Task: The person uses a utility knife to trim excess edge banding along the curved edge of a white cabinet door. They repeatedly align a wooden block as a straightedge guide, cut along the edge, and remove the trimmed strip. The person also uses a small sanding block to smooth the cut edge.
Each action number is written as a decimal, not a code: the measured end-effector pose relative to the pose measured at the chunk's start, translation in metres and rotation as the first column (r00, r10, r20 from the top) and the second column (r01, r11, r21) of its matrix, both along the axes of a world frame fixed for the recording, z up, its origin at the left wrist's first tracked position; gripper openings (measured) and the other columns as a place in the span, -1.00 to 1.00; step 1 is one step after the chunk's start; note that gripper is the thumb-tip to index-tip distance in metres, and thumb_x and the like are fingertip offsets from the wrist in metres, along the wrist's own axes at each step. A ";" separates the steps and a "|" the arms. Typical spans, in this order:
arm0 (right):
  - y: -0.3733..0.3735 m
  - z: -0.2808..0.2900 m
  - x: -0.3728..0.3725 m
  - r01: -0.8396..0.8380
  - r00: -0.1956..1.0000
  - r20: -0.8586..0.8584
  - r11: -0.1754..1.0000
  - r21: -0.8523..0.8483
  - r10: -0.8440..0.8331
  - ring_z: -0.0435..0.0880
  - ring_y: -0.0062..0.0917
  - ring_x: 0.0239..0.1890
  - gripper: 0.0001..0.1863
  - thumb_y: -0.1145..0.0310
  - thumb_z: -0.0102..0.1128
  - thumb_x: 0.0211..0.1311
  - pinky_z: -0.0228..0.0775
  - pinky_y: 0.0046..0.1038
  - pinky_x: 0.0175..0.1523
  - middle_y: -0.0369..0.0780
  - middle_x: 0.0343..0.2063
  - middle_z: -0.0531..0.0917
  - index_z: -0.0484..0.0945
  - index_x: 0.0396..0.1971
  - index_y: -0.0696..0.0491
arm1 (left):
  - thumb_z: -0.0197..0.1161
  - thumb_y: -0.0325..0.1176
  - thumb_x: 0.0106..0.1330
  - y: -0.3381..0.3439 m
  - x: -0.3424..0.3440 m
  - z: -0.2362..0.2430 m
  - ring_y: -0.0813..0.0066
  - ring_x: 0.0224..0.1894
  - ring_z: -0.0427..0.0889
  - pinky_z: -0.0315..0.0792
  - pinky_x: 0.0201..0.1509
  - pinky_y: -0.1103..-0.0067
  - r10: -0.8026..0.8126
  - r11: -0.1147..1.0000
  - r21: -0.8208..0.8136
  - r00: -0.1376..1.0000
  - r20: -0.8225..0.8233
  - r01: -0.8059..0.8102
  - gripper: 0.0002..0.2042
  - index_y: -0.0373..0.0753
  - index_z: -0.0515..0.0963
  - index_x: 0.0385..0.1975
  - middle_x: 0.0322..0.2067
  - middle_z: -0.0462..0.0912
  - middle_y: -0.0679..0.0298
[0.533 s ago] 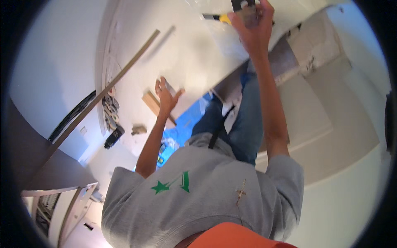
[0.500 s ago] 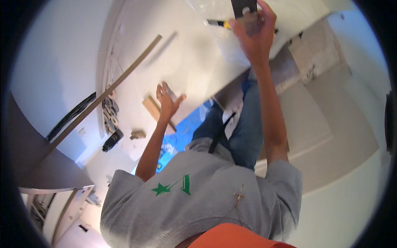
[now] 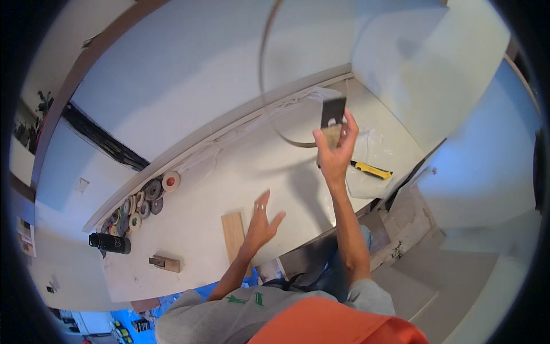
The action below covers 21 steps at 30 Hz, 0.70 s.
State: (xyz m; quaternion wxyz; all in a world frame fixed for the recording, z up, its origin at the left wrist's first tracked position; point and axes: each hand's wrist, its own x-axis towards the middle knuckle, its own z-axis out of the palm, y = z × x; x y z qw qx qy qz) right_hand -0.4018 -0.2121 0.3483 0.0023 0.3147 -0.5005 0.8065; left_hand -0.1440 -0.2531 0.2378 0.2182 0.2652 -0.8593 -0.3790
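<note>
My right hand (image 3: 337,150) is raised over the white worktop, fingers closed round a small wooden block with a dark rectangular plate (image 3: 332,112) standing up from it. A pale round spot shows on the plate. A thin brown flexible strip (image 3: 262,69) curves down from the top of the picture, its lower end beside the block; I cannot tell whether they touch. My left hand (image 3: 262,226) hovers over the worktop, open, fingers spread and nothing in it. Beside that wrist lies a flat light-wood board (image 3: 233,232). Right of my right hand lies a yellow utility knife (image 3: 372,170).
The white worktop (image 3: 200,212) runs along a pale wall. Several tape rolls (image 3: 152,189), a black bottle (image 3: 110,243) and a small wooden block with a dark piece on it (image 3: 166,264) stand toward its left end. Clear plastic sheeting (image 3: 366,186) lies by the knife.
The view has swung, showing more of the wall and worktop. The strip's end, earlier well left of my right hand, is now beside the block. My left hand stays open near the board.
</note>
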 end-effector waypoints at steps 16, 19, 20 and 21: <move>-0.044 0.171 0.007 0.285 0.949 -0.090 0.945 -0.159 -0.302 0.57 -0.55 -0.17 -0.13 0.11 0.48 0.20 0.47 -0.47 -0.06 -0.19 -0.16 0.58 0.21 0.39 0.11 | 0.29 -0.16 0.44 -0.072 -0.128 0.338 0.20 -0.26 0.71 0.55 -0.11 0.25 -0.228 0.965 -0.235 0.821 -0.523 0.118 -0.53 -0.38 0.46 0.18 -0.26 0.69 0.07; -0.051 0.178 0.003 0.293 0.940 -0.121 0.936 -0.195 -0.319 0.58 -0.53 -0.16 -0.14 0.12 0.48 0.19 0.48 -0.45 -0.04 -0.18 -0.16 0.59 0.22 0.38 0.12 | 0.23 -0.13 0.47 -0.084 -0.121 0.389 0.23 -0.36 0.69 0.49 -0.22 0.25 -0.203 0.794 -0.590 0.851 -0.484 -0.146 -0.62 -0.33 0.54 0.05 -0.45 0.67 0.11; -0.053 0.181 0.004 0.289 0.944 -0.106 0.937 -0.194 -0.313 0.58 -0.52 -0.15 -0.14 0.13 0.48 0.19 0.48 -0.45 -0.03 -0.17 -0.15 0.60 0.22 0.38 0.12 | 0.21 -0.13 0.48 -0.085 -0.116 0.406 0.23 -0.37 0.69 0.47 -0.24 0.25 -0.168 0.701 -0.685 0.887 -0.429 -0.198 -0.64 -0.32 0.55 0.02 -0.49 0.66 0.11; -0.055 0.184 0.006 0.267 0.946 -0.123 0.938 -0.221 -0.298 0.59 -0.52 -0.15 -0.15 0.14 0.47 0.19 0.48 -0.45 -0.04 -0.17 -0.15 0.60 0.22 0.38 0.12 | 0.17 -0.14 0.49 -0.085 -0.112 0.422 0.15 -0.32 0.71 0.53 -0.21 0.25 -0.161 0.640 -0.747 0.919 -0.360 -0.181 -0.64 -0.36 0.54 -0.01 -0.43 0.68 0.02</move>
